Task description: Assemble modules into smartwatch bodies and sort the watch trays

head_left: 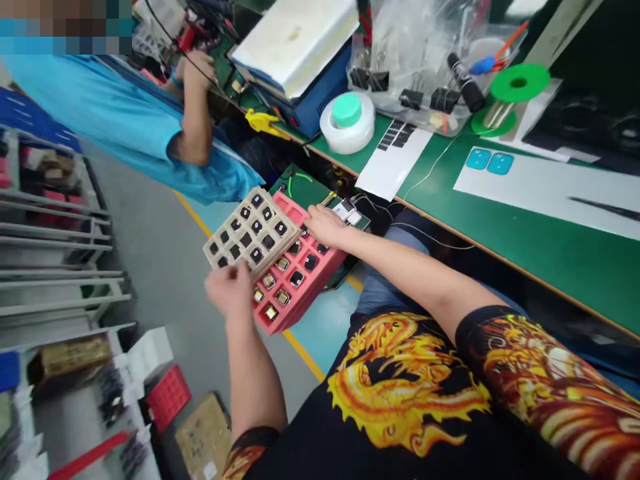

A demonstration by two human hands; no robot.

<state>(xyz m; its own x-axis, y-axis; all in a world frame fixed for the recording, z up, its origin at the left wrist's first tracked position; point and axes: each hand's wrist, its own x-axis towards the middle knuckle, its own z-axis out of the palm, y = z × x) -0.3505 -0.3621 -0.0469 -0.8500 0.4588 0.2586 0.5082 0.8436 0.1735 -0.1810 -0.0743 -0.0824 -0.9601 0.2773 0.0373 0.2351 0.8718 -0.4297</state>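
Beige tray on top of the red tray, laid across its far long edge. Long axis roughly parallel to that of the red tray: from a left end out over the floor to a right end toward the table. Rows of black pieces in its cells; more pieces, some yellow-edged, along the red tray's near edge.

Left hand at the beige tray's left short end, nearer to it than the right. Bunched nearly to a fist, with fingertips over the end cells; too blurred there, so cannot tell whether pinching a piece, gripping the rim or just closed. From here, to most of the beige tray: forward and right, along the long axis.

Right hand over the red tray's right end, just beside the beige tray's near right corner. Curled downward at the fingers, with fingertips partly hidden; cannot tell whether gripping a piece or only touching the cells. From here, to the beige tray: leftward.

Beyond the red tray's right end, a white device with cables. Near the table's front edge, a tape roll. Past the beige tray's far edge, a co-worker's blue sleeve.
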